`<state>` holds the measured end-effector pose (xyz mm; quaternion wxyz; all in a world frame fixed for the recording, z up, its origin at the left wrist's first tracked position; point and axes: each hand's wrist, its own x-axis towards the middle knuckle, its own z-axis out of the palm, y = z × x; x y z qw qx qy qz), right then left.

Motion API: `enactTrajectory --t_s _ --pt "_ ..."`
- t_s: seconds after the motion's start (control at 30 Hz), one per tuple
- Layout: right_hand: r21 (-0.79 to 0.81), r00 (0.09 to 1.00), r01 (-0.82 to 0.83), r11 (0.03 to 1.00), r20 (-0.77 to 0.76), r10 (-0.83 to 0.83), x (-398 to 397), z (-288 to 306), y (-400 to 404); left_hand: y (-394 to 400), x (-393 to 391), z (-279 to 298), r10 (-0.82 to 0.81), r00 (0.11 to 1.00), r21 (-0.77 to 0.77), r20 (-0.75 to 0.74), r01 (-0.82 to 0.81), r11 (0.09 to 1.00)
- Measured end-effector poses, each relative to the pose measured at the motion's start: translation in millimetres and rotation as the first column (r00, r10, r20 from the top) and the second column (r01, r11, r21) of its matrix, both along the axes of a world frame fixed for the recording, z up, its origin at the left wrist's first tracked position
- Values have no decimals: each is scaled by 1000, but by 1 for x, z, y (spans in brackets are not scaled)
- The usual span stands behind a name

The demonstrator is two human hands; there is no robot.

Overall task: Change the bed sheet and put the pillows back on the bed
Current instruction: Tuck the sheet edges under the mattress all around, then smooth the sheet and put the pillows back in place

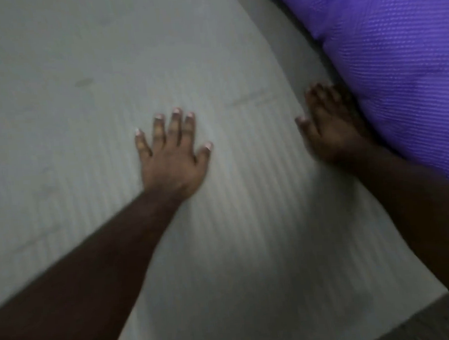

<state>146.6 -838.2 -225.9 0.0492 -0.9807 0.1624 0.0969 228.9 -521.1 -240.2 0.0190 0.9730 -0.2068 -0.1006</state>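
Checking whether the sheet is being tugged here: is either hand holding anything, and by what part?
Nothing is held. The left hand lies flat, fingers spread, on the white sheet. The right hand rests open on the sheet beside the purple pillow.

Two hands, the left hand (174, 157) and right hand (329, 132), one purple pillow (395, 54), one white mattress (82, 99).

Bed (84, 126) bare, covered in pale ribbed fabric, blurred. Left grip (172, 157) flat on it, fingers spread. Right grip (328, 129) flat too. Purple textured pillow (396, 67) lies just beyond right grip, touching it.
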Motion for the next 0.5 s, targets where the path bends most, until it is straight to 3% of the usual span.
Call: enactTrajectory --t_s 0.1,0.17,0.23,0.3,0.4,0.5 --pt "78 987 161 984 -2 -162 -13 16 -11 -45 -50 14 95 995 -78 -5 -95 992" --pt "38 994 -30 999 109 26 -52 24 13 -82 -116 24 -14 1000 -115 -7 14 993" --pt "97 960 -274 957 86 266 -115 26 47 -109 -179 25 -108 994 -106 -35 104 989" --pt "185 936 -347 919 12 351 -159 23 47 -117 -205 19 -128 991 -68 -47 125 990" --pt "145 967 -239 960 -53 249 -165 10 -14 -117 -188 12 -122 992 14 -25 122 992" --pt "305 982 177 936 -123 -145 -149 10 -79 -122 -160 12 44 999 26 -27 -43 999"
